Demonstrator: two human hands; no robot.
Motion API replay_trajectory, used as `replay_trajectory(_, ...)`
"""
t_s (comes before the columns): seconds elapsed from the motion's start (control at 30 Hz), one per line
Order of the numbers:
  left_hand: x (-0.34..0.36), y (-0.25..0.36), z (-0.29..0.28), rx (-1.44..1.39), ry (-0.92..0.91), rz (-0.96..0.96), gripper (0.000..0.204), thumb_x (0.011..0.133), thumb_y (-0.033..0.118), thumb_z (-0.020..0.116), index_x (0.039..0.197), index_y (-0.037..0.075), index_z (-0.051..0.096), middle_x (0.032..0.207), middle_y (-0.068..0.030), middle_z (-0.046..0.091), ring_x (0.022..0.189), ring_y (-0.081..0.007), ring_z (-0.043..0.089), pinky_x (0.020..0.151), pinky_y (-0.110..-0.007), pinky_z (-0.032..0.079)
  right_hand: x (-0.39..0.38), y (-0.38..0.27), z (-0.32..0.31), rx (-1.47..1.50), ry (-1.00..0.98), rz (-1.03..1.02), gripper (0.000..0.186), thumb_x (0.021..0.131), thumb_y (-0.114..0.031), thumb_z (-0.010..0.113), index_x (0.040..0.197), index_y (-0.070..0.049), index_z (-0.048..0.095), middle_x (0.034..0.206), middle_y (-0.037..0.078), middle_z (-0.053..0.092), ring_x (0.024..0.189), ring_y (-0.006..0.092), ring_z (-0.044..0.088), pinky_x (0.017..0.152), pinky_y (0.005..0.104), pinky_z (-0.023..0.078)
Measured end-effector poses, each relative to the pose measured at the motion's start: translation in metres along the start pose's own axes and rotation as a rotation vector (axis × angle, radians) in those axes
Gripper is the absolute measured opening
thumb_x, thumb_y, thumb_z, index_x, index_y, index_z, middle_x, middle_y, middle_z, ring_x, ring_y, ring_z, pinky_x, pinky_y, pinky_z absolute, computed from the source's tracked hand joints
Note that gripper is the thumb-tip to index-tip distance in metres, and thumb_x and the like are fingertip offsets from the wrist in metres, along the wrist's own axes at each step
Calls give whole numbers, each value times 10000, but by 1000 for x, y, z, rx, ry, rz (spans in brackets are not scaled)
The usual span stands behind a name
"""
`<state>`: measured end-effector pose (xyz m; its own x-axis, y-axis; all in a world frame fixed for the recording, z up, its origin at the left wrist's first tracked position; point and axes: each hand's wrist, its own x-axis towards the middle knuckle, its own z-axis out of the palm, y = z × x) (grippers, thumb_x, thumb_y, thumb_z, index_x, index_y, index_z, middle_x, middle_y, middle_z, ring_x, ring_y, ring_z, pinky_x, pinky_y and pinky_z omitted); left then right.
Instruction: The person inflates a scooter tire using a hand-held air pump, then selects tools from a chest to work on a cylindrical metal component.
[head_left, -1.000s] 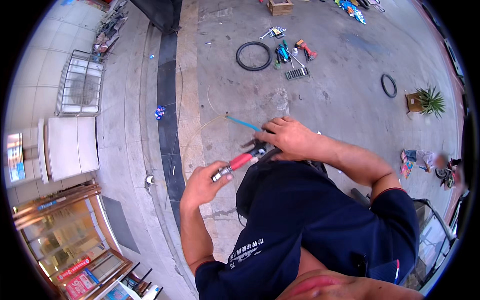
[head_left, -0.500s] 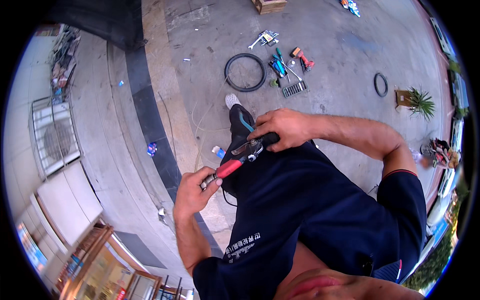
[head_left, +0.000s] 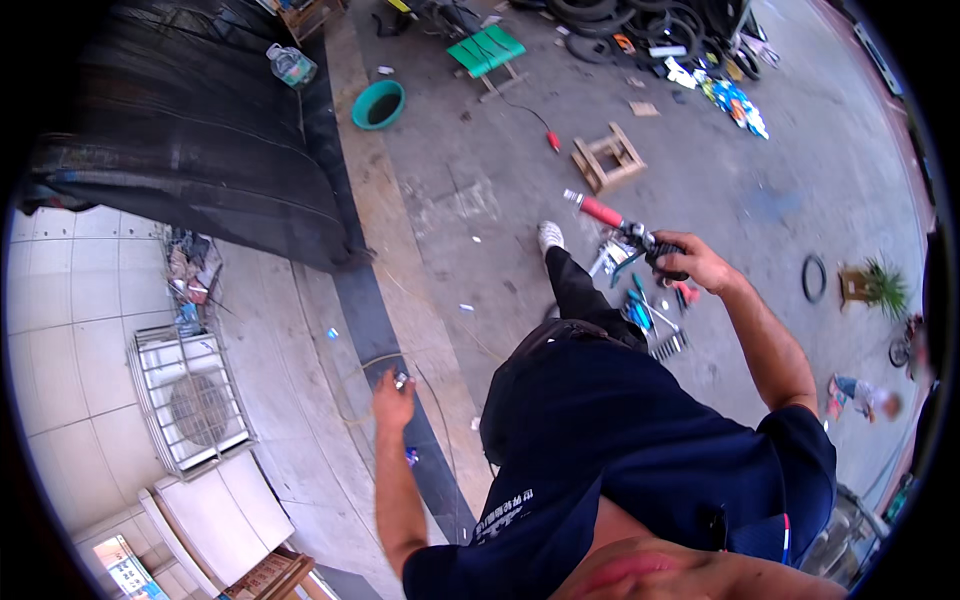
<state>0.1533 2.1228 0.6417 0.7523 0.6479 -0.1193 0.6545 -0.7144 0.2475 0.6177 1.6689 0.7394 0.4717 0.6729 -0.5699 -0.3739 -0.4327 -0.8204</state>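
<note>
My right hand (head_left: pixel 695 262) is wrapped around the black end of a red and black hand tool (head_left: pixel 603 212). Its red barrel points up and left, with a metal fitting at the tip and a teal lever below. Well away on the left, my left hand (head_left: pixel 392 402) is closed on a small metal hose coupler (head_left: pixel 401 381). A thin yellow hose (head_left: pixel 383 357) curves past those fingers. Beneath the right hand, screwdrivers (head_left: pixel 640 300) and a socket set (head_left: pixel 668 344) lie on the ground, partly covered by the hand and my body.
A wooden frame stool (head_left: pixel 610 158), green stool (head_left: pixel 487 50) and teal basin (head_left: pixel 379 104) stand ahead. Black tyres (head_left: pixel 690 30) are heaped at the far right. A black ring (head_left: pixel 814 279) lies by a potted plant (head_left: pixel 880 287). A small person (head_left: pixel 860 395) is at right.
My hands have come apart. The right has lifted the red and black tool forward and right; the left has left its metal end and moved out left with the coupler. The view has shifted forward.
</note>
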Motion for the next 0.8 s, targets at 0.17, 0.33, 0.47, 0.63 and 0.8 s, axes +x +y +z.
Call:
replay_trajectory(0.17, 106, -58, 95, -383, -141, -390, 403, 906, 256, 742, 1177, -24, 643, 999, -206, 723, 893, -409, 698, 835, -465, 566, 185, -151, -58, -155, 188, -172, 557, 965, -296, 637, 1423, 7, 543, 1020, 66, 656, 913, 133, 613, 803, 312, 489)
replay_trajectory(0.33, 225, 20, 118, -865, -349, -732, 314, 971, 240, 687, 1152, -15, 662, 976, -118, 724, 799, -196, 694, 657, -327, 552, 285, -336, -84, -678, 375, -562, 530, 918, -321, 695, 1363, -46, 606, 1064, 163, 643, 987, 277, 631, 872, 390, 504)
replay_trajectory(0.47, 369, 60, 118, -1041, -306, -819, 276, 999, 231, 647, 1155, 3, 656, 946, -95, 711, 732, -158, 669, 608, -273, 516, 350, -443, -78, -881, 451, -745, 583, 806, -288, 795, 1322, -72, 628, 1137, 183, 616, 1057, 362, 626, 917, 423, 513)
replay_trajectory(0.63, 584, 50, 137, -931, -424, -728, 257, 1004, 240, 630, 1161, 39, 655, 939, -95, 707, 712, -190, 685, 596, -313, 527, 488, -499, -84, -1134, 588, -952, 680, 665, -224, 878, 1302, -150, 653, 1210, 132, 576, 1098, 317, 576, 938, 423, 514)
replay_trajectory(0.8, 769, -41, 108, -1191, -275, -744, 244, 1035, 240, 565, 1085, 31, 679, 955, -100, 710, 740, -205, 712, 608, -309, 550, 584, -585, -87, -1183, 558, -1047, 755, 584, -150, 903, 1298, -146, 658, 1274, 136, 560, 1071, 317, 573, 894, 427, 511)
